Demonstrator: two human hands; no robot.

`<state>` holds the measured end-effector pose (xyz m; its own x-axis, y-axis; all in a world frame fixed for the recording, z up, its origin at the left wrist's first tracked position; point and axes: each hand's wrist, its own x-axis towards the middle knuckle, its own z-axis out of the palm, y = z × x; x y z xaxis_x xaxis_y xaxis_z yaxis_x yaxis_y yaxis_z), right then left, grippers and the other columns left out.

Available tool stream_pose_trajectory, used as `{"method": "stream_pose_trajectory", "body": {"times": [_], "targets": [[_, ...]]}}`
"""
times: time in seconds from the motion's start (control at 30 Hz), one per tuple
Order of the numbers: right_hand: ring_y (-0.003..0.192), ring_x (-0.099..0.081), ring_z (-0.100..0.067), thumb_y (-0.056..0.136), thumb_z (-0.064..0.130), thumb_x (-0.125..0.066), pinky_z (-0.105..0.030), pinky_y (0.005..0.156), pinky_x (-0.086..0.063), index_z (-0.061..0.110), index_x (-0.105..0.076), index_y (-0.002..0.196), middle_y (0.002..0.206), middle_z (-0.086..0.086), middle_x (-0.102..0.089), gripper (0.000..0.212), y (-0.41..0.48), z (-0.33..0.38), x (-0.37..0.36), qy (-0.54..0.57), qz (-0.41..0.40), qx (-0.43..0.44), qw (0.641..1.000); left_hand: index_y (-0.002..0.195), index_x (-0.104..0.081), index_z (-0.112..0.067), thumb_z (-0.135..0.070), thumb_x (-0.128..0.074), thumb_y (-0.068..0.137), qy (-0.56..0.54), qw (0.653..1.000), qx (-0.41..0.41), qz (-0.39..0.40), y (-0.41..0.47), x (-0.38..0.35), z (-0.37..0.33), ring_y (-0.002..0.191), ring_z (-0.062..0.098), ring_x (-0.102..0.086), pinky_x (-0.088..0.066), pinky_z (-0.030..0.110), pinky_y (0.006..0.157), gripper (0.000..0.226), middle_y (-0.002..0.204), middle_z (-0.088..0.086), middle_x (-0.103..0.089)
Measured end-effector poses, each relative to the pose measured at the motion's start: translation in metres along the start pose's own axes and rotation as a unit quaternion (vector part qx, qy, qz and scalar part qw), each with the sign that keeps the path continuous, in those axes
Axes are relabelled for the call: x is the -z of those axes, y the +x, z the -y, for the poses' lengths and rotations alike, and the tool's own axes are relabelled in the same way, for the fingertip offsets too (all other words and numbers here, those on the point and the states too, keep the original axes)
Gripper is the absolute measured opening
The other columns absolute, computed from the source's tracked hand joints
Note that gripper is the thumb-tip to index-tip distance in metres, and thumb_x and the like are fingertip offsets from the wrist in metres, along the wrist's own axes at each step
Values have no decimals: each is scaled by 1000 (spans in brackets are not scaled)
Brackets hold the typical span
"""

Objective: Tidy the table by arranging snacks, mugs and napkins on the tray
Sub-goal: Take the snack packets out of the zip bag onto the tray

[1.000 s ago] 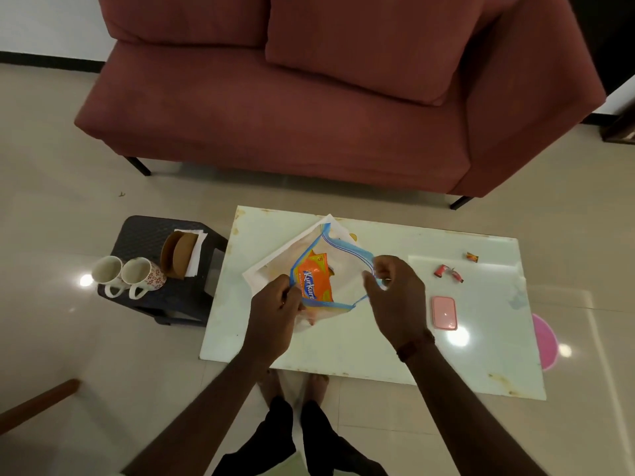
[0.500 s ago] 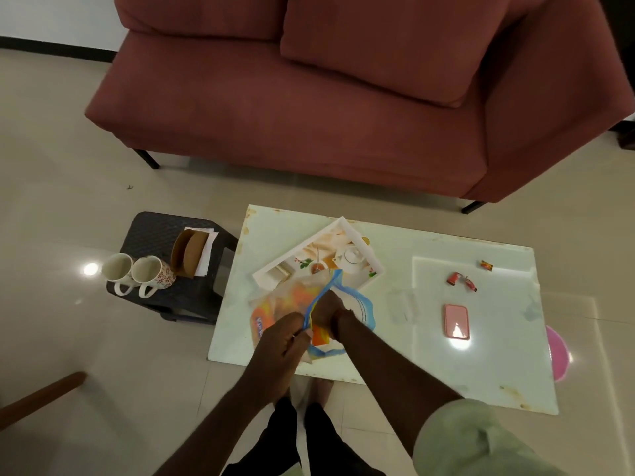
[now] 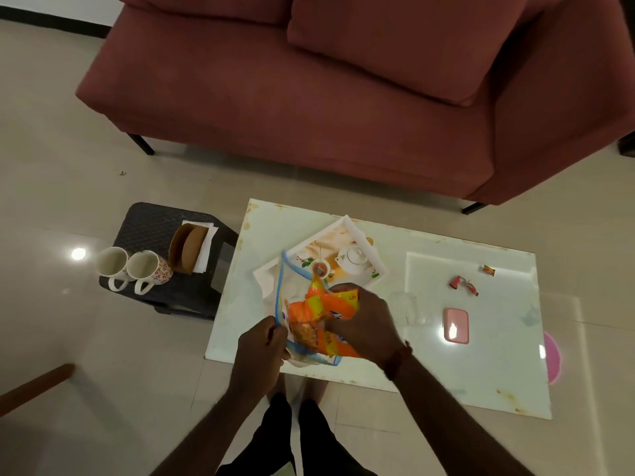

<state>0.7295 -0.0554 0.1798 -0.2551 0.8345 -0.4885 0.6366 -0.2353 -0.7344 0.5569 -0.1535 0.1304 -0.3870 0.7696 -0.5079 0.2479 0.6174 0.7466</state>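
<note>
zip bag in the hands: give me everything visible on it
The zip bag is clear, soft plastic with a blue zip strip along its open mouth, which gapes upward. It is tilted over the near edge of the white table and overlaps the printed tray. The left hand pinches its near-left edge; the right hand has its grip on the orange snack packets at the mouth. The contents crumple the bag.

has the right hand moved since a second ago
Yes. The right hand left the bag's rim, went into the zip bag and now grips orange snack packets, nearer the table front edge.
</note>
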Motion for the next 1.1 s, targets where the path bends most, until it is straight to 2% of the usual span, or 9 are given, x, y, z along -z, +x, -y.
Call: {"method": "stream_pose_trajectory", "body": {"times": [0.07, 0.17, 0.3, 0.43, 0.53, 0.63, 0.8, 0.93, 1.1], "targets": [[95, -70, -7, 68, 31, -89, -25, 82, -56, 39, -67, 100, 102, 19, -72, 40, -4, 1, 28, 133, 10, -8, 991, 80, -59, -14, -23, -53, 97, -9, 1000, 4, 0, 2, -2, 0, 69, 21, -71, -59, 29, 58, 20, 78, 3, -70], [101, -72, -29, 76, 18, -83, -44, 79, -61, 21, -68, 119, 114, -6, -74, 45, 6, -9, 65, 329, 44, -27, 943, 75, -57, -15, -18, -53, 97, -18, 1000, 0, 0, 5, 0, -2, 63, 13, -70, -55, 23, 51, 23, 68, 0, -68], [115, -66, -31, 85, 19, -69, -40, 84, -58, 17, -66, 126, 128, -12, -67, 41, 52, -39, 86, 515, 17, -65, 854, 69, -55, -7, -8, -54, 95, -11, 999, -31, -19, 12, 3, 6, 55, 12, -64, -57, 36, 54, 26, 57, 3, -61], [116, -66, -25, 89, 20, -63, -34, 83, -58, 20, -71, 120, 129, -9, -66, 33, 123, -99, 54, 599, -14, -102, 794, 68, -57, -10, -9, -58, 92, -42, 996, -52, -51, 27, -7, 34, 58, 12, -62, -57, 39, 53, 24, 60, -4, -61], [119, -63, -24, 93, 19, -58, -34, 88, -57, 16, -57, 137, 133, -9, -64, 44, 177, -148, 7, 616, -32, -132, 776, 68, -59, -10, -39, -56, 84, -68, 990, -95, -80, 37, -13, 50, 56, 14, -60, -57, 44, 50, 34, 60, -6, -59], [123, -60, -25, 97, 16, -55, -36, 93, -56, 14, -48, 144, 138, -11, -60, 47, 221, -189, -44, 589, -32, -171, 789, 71, -59, -11, -46, -52, 81, -71, 985, -123, -93, 51, -18, 68, 53, 26, -58, -54, 46, 46, 37, 57, 6, -57], [121, -60, -31, 93, 15, -64, -42, 87, -56, 14, -51, 141, 136, -14, -60, 50, 258, -237, -94, 524, -81, -213, 821, 77, -61, -23, -43, -52, 82, -77, 980, -155, -102, 67, -19, 78, 52, 12, -61, -52, 34, 40, 22, 61, -5, -62], [92, -69, -18, 80, 28, -79, -27, 57, -57, 18, -61, 124, 111, -4, -70, 48, 239, -230, -91, 433, -186, -210, 857, 71, -57, -22, -36, -51, 85, -76, 977, -173, -100, 72, -20, 79, 47, 4, -54, -45, 24, 39, 21, 56, -7, -56], [117, -57, -9, 74, 47, -80, -22, 90, -46, 23, -53, 136, 129, 5, -58, 71, 145, -156, -49, 141, -287, -126, 939, 65, -53, -23, -37, -50, 86, -73, 979, -168, -88, 68, -24, 72, 53, 11, -56, -50, 38, 44, 25, 58, -9, -56]]}}
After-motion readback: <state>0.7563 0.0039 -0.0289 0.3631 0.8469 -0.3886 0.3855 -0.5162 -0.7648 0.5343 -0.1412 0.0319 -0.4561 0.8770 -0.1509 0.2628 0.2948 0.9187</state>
